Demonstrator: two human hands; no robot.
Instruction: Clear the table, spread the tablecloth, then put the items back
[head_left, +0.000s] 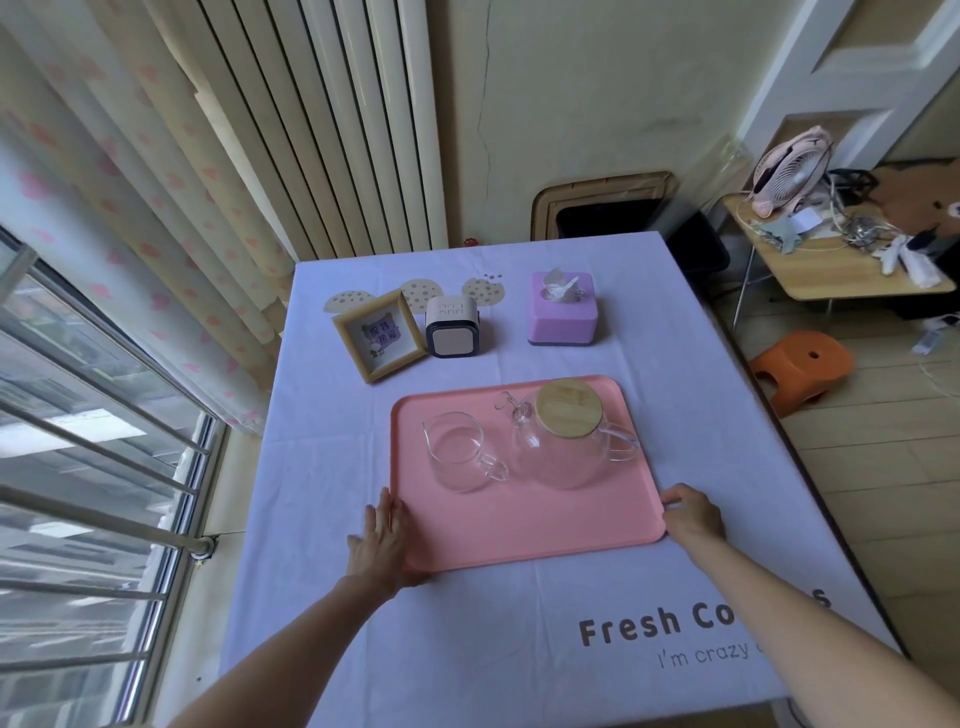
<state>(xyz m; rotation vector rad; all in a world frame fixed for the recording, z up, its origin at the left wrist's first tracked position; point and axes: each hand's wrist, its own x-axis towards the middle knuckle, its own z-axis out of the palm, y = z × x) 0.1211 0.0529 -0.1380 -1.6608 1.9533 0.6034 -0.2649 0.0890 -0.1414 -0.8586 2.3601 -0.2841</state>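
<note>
Pink tray lies mid-frame on the lilac tablecloth, carrying a glass pitcher and a bamboo-lidded glass teapot. Left hand rests straight-fingered against its lower-left edge. Right hand curls its fingers on the lower-right corner.

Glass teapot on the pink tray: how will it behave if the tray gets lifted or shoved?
Likely slides: the glass teapot sits loose on the smooth pink tray. Probably light, since it looks empty. The bamboo lid seems only set on top; a tilt may drop it.
</note>
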